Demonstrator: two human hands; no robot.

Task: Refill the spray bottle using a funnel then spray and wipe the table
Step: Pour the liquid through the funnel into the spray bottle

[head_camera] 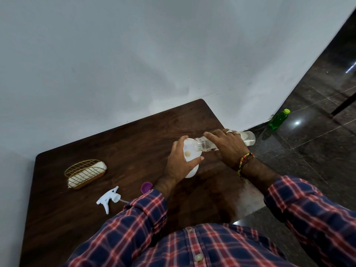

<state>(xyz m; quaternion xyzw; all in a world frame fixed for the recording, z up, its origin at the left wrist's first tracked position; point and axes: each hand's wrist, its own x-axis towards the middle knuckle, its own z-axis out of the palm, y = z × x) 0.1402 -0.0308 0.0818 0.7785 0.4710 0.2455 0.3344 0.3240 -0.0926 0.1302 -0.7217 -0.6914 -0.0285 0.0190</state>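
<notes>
- White funnel (189,151) stands near the table's (119,143) right edge; the spray bottle beneath is hidden.
- Left hand (180,162) grips the funnel.
- Right hand (227,145) holds a clear bottle (248,138) tipped sideways, its mouth in the funnel, a little liquid inside.
- Spray head (107,198) and purple cap (146,186) lie near the left sleeve.
- Wire basket (84,173) holds a white cloth.

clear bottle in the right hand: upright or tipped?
Tipped. The clear bottle lies almost level in the right hand, its open mouth at the white funnel held by the left hand.
</notes>
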